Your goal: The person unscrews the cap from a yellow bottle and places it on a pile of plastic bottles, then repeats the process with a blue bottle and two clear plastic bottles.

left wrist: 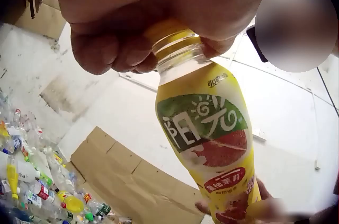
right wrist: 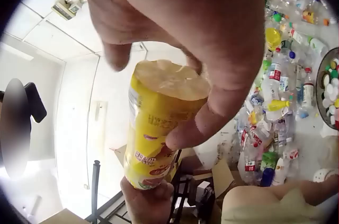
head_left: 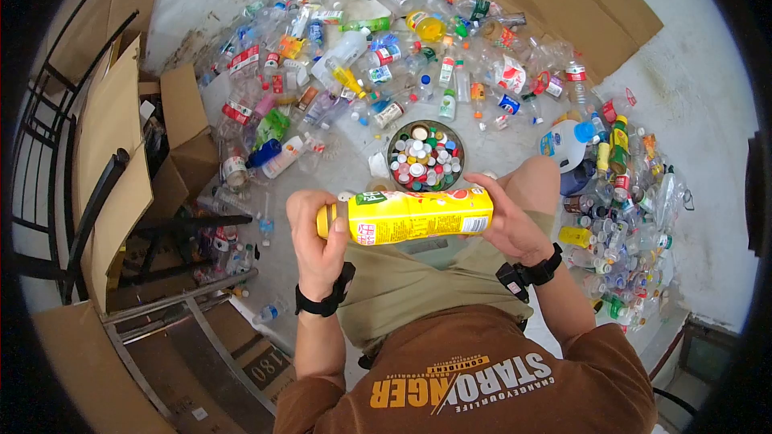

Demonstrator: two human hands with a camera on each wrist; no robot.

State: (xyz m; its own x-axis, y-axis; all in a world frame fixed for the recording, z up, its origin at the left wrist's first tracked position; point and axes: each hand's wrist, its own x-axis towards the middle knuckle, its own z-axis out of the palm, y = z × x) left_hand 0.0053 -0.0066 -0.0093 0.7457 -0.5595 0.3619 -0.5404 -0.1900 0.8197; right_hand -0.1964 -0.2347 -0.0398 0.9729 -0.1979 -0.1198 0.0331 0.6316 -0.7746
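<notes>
A yellow drink bottle (head_left: 418, 215) with a green-and-red printed label lies level across the person's lap, held in both hands. At its neck the left hand (head_left: 314, 233) grips the yellow cap (left wrist: 165, 32), with fingers and thumb curled round it. The right hand (head_left: 516, 223) holds the base end, its thumb and fingers on opposite sides; the clear bottle bottom (right wrist: 169, 78) shows in the right wrist view. Just beyond the bottle stands a round metal bowl (head_left: 391, 135) filled with loose bottle caps in several colours.
A large heap of plastic bottles (head_left: 386, 56) spreads over the floor ahead. More bottles (head_left: 619, 249) lie at the right, near a big jug with a blue cap (head_left: 567, 145). Cardboard boxes (head_left: 189, 145) and a black metal rack (head_left: 76, 193) stand at the left.
</notes>
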